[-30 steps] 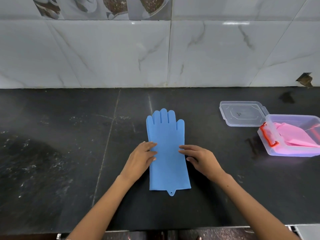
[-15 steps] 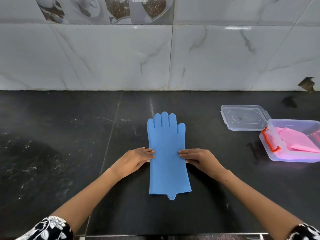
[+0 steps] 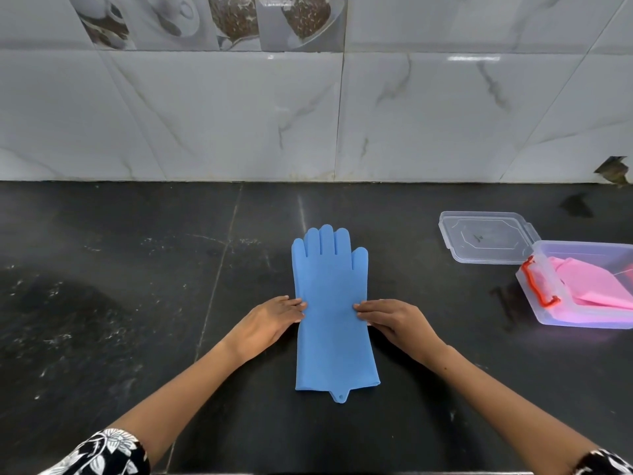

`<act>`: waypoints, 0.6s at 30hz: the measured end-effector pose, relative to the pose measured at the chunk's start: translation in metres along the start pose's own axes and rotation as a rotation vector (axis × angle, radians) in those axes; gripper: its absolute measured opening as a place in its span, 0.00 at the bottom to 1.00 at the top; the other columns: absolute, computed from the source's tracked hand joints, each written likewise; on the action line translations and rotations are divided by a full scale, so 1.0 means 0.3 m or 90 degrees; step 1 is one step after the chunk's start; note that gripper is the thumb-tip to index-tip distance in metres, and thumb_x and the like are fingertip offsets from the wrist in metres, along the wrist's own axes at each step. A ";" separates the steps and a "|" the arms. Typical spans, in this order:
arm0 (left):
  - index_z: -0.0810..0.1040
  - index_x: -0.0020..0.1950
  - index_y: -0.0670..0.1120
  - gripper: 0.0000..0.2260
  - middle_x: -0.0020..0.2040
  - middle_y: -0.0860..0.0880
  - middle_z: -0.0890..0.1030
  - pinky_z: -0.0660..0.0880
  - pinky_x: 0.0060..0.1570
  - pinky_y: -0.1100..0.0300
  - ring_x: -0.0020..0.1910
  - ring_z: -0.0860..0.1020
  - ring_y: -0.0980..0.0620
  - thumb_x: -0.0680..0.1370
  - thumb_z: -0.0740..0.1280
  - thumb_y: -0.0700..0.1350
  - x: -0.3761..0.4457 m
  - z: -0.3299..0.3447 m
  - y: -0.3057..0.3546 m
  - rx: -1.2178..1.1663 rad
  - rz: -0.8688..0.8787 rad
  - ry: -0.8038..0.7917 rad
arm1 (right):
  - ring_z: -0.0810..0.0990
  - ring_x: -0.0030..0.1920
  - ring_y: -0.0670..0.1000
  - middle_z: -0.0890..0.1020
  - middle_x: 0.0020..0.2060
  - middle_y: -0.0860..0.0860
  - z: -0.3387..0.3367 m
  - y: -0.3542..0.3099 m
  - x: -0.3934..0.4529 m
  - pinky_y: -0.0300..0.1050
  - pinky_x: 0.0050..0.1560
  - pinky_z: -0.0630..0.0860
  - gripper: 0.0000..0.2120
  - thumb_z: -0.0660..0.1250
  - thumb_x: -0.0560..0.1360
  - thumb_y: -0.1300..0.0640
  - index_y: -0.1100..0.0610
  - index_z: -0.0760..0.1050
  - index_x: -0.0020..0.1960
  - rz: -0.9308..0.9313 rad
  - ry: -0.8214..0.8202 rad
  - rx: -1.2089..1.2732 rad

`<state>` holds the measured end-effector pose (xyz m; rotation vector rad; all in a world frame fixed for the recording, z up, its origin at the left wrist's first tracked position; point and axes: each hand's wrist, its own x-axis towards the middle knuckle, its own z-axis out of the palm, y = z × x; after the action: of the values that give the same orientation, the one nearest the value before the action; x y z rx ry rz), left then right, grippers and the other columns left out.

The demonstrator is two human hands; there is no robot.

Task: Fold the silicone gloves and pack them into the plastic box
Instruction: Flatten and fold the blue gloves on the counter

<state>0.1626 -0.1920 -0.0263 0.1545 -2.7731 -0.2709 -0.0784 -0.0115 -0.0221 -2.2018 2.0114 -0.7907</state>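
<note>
A blue silicone glove [image 3: 332, 303] lies flat on the black counter [image 3: 137, 303], fingers pointing toward the wall, cuff toward me. My left hand [image 3: 270, 320] rests at the glove's left edge, its straight fingertips touching the edge near the middle. At the glove's right edge lies my right hand [image 3: 394, 320], fingertips on that edge. A clear plastic box [image 3: 548, 303] with a red handle stands at the right edge of the view. A folded pink glove [image 3: 589, 286] lies inside it.
The box's clear lid [image 3: 486, 238] lies on the counter just behind and left of the box. A marble-tiled wall [image 3: 308, 114] rises along the back of the counter. The counter's front edge runs along the bottom of the view.
Both hands slid outward from the middle of the glove to its side edges. The glove itself has not moved on the counter.
</note>
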 end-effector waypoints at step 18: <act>0.73 0.29 0.40 0.10 0.27 0.43 0.71 0.66 0.31 0.60 0.27 0.68 0.52 0.71 0.64 0.37 0.199 0.028 0.094 -0.322 -0.764 0.188 | 0.80 0.41 0.47 0.82 0.46 0.46 0.009 -0.088 0.191 0.41 0.41 0.76 0.08 0.70 0.72 0.55 0.53 0.80 0.51 0.551 0.171 0.074</act>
<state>0.1017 -0.1715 -0.0085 1.5375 -1.9026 -1.0846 -0.0521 -0.0626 0.0044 -0.9910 2.5970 -1.0333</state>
